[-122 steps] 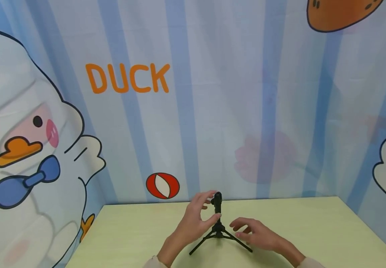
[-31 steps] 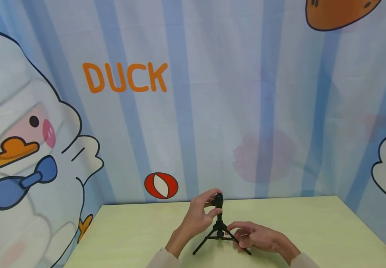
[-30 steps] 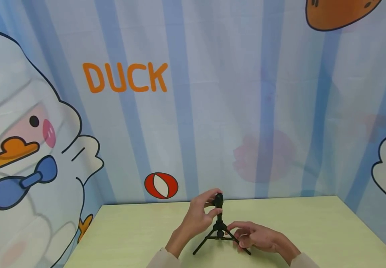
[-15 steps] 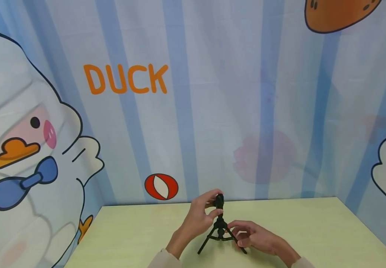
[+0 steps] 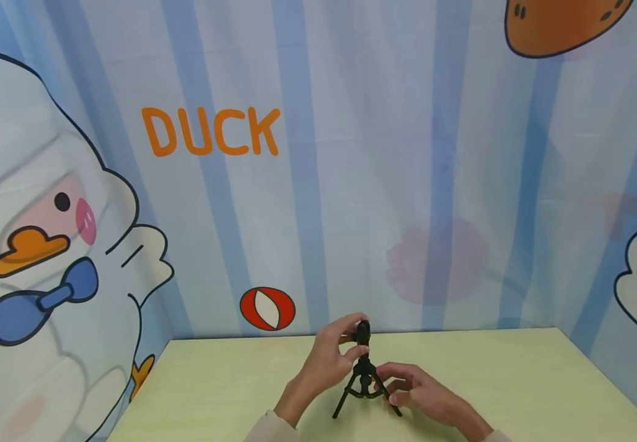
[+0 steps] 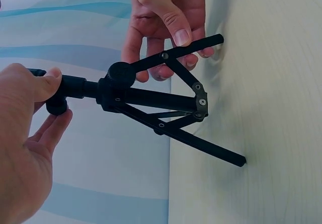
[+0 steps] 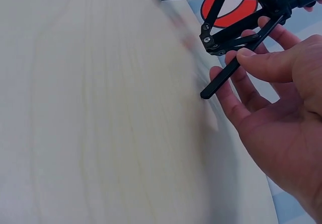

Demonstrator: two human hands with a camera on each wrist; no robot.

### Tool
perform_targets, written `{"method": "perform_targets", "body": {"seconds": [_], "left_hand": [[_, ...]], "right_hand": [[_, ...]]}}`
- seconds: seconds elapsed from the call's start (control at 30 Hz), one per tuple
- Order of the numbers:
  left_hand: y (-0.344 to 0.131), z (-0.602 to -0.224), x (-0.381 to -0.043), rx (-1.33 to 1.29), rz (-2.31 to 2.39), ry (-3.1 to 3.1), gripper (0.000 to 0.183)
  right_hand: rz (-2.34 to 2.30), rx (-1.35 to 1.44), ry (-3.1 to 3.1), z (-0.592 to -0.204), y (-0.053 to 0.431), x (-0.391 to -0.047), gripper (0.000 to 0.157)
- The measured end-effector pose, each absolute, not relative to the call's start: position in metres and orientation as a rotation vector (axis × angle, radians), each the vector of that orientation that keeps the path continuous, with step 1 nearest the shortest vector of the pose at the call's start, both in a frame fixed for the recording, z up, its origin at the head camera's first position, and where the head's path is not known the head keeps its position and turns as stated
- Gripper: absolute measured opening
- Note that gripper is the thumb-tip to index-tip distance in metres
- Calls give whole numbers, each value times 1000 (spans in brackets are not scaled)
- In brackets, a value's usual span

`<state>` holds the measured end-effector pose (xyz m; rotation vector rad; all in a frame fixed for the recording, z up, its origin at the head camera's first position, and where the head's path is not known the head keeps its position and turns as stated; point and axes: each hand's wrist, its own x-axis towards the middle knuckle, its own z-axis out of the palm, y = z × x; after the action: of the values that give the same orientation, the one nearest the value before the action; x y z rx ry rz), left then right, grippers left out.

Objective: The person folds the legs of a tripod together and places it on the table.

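Observation:
A small black tripod (image 5: 365,374) stands upright at the middle of the table, its hinged legs partly spread and joined by braces to the centre post. My left hand (image 5: 326,356) grips its head at the top, thumb on one side and fingertips on the other. On the right, my right hand (image 5: 423,393) pinches one leg between thumb and fingers; in the right wrist view the thumb presses on that leg (image 7: 226,75). Another leg (image 6: 211,149) points free in the left wrist view. The third leg is mostly hidden behind the post.
The pale wood-grain table (image 5: 230,380) reaches back to a blue striped curtain (image 5: 373,184) printed with ducks and the word DUCK. A red and white printed ball (image 5: 267,309) shows on the curtain behind the left hand.
The tripod's legs have drawn closer together, from widely spread to narrower. My right hand has come in from beside the tripod, taken hold of a leg and moved it inward; the left fingers have closed on the head.

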<state>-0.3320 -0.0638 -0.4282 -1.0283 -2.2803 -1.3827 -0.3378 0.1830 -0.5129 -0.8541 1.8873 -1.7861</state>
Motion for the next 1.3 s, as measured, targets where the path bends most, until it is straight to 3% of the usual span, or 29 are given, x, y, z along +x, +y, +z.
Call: {"method": "perform_targets", "body": {"seconds": [0.63, 1.3], "left_hand": [[-61, -427, -331, -1042, -1412, -2273, 53], [-59, -428, -333, -1040, -1393, -2271, 54]], "right_hand": [[-1857, -1037, 1959, -522, 174, -339, 44], [-1979, -987, 1846, -526, 169, -340, 42]]}}
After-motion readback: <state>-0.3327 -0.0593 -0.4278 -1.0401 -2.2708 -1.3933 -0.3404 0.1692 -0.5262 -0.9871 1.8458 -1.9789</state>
